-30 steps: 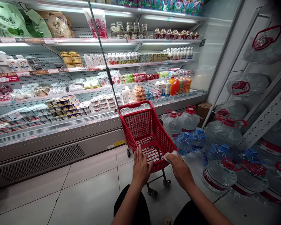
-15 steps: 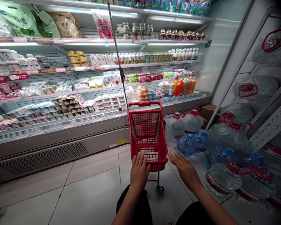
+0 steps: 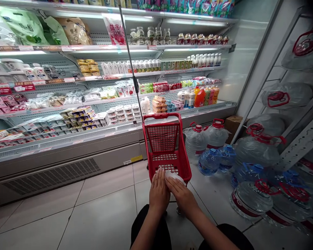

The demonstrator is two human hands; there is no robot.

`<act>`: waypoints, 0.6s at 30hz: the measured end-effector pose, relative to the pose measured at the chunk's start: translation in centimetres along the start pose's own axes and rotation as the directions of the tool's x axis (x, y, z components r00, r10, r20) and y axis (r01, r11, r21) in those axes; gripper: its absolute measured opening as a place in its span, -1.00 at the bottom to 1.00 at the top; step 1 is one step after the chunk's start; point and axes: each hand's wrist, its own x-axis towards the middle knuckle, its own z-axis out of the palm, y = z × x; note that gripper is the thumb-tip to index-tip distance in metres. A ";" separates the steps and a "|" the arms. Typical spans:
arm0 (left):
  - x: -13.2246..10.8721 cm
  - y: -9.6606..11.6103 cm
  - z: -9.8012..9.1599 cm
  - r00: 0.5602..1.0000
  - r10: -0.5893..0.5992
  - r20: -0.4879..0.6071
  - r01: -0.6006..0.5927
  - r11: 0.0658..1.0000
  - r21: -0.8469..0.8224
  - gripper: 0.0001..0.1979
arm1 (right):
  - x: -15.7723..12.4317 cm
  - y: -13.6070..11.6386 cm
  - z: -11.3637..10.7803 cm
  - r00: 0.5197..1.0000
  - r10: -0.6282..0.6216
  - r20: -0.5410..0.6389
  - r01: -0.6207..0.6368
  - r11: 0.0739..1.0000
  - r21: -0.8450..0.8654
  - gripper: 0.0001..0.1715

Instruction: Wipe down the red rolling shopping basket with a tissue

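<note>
A small red shopping cart [image 3: 186, 159] with a lattice basket stands directly before me. My left hand [image 3: 159, 191] lies on its near rim, fingers stretched forward and close together, thumb side against the other hand. Under the fingers of my right hand [image 3: 182, 194] is a thin white wipe [image 3: 174, 176], pressed against the same near edge; whether it is paper or cloth I cannot tell. Both hands touch each other at the middle of the rim. My palms and the rim beneath them are hidden.
An open dairy fridge [image 3: 120, 137] with stocked shelves runs behind the cart. To the right stand large water jugs [image 3: 250, 198] and blue-capped water bottles [image 3: 210, 161], beside a metal rack [image 3: 302, 139]. A cardboard box [image 3: 233, 123] sits at the back corner.
My right hand has moved left with the wipe, from the cart's right corner to the middle of the near rim. My left hand has shifted slightly right, its fingers closer together.
</note>
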 end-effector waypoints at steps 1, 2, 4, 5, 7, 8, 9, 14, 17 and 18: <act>-0.1 -0.1 -0.2 1.000 0.001 0.010 -0.001 1.000 0.004 -0.08 | -0.6 0.8 -0.5 1.000 -0.002 0.007 0.002 1.000 0.004 -0.09; -0.2 -0.2 -0.3 1.000 0.002 0.020 -0.003 1.000 0.004 -0.06 | -1.2 1.7 -1.2 1.000 0.010 0.010 -0.010 1.000 0.003 -0.09; -0.4 -0.4 -0.7 0.999 0.004 0.035 -0.004 1.000 -0.003 -0.04 | -2.4 3.6 -2.5 0.997 0.071 0.015 -0.070 0.997 -0.012 -0.08; -0.4 -0.3 -0.9 0.999 0.003 0.039 -0.003 1.000 -0.007 -0.04 | -2.9 4.4 -3.1 0.994 0.104 0.018 -0.104 0.994 -0.024 -0.08; -0.4 -0.1 -1.2 0.999 0.000 0.043 0.001 1.000 -0.021 -0.06 | -3.4 5.3 -3.7 0.989 0.145 0.016 -0.144 0.988 -0.047 -0.08; -0.3 0.1 -1.3 0.999 0.001 0.043 0.000 0.999 -0.032 -0.09 | -3.3 5.3 -3.7 0.989 0.149 0.012 -0.148 0.987 -0.055 -0.09; -0.2 0.4 -1.3 0.999 0.007 0.043 -0.005 0.999 -0.050 -0.12 | -3.2 5.0 -3.5 0.990 0.141 0.007 -0.141 0.988 -0.059 -0.10; 0.3 1.7 -1.2 0.985 0.152 0.079 -0.128 0.959 -0.252 -0.18 | -1.3 1.9 -1.9 0.992 0.127 0.015 -0.127 0.991 0.028 -0.24; 0.3 1.5 -1.1 0.984 0.150 0.092 -0.111 0.936 -0.335 -0.18 | -0.4 0.8 -2.6 0.992 0.108 0.066 -0.116 0.983 0.140 -0.32; 0.3 1.2 -1.1 0.985 0.144 0.093 -0.105 0.934 -0.341 -0.21 | -0.2 0.7 -3.1 0.993 0.085 0.087 -0.099 0.980 0.173 -0.35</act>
